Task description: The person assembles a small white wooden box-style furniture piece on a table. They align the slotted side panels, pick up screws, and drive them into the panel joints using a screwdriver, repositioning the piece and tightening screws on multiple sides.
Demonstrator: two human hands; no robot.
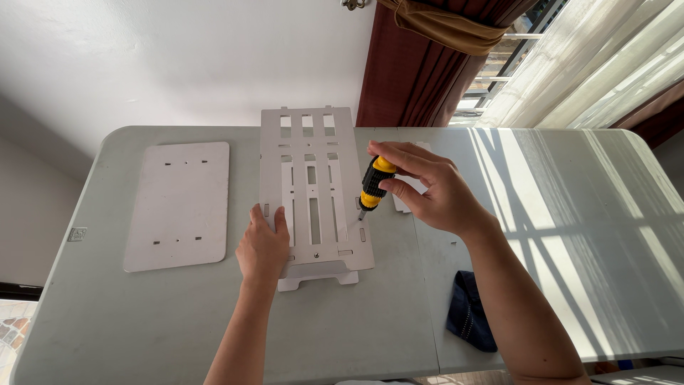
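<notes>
Mid-fastening, the right hand grips a stubby yellow-and-black screwdriver upright on the right edge of the white slotted plastic panel at table centre, while the left hand lies flat, steadying its left edge; turning next likely needs firm downward pressure.

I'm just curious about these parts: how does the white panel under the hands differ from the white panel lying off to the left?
The slotted panel is cut through with long slots and square openings; the plain panel has only a few tiny holes. The slotted panel is longer and is pinned by the left hand, with the screwdriver at its edge; the plain panel lies untouched. Both are flat, white and rectangular.
</notes>
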